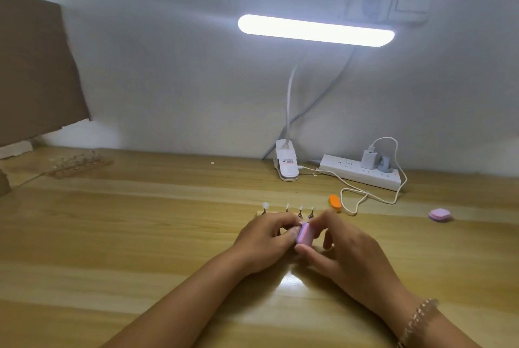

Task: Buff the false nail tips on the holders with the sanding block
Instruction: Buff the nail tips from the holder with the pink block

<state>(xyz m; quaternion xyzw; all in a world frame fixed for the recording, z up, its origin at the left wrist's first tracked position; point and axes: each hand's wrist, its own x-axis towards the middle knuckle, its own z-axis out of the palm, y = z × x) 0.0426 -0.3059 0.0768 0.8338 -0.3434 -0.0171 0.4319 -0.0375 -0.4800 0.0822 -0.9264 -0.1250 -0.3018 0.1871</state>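
Observation:
My right hand [341, 246] pinches a small pink-purple sanding block [304, 234] between thumb and fingers at the table's middle. My left hand [265, 238] has its fingers curled against the block's left face, pinching something small that I cannot make out. Just behind both hands lies a wooden holder strip [276, 212] with several upright pins, each carrying a clear false nail tip [265, 205].
An orange block [334, 202] and a purple block [439, 214] lie to the right. A clip lamp base [286, 163], power strip [362, 172] and white cable [365, 196] sit at the back. A second holder strip [80, 163] and cardboard [36, 67] are far left.

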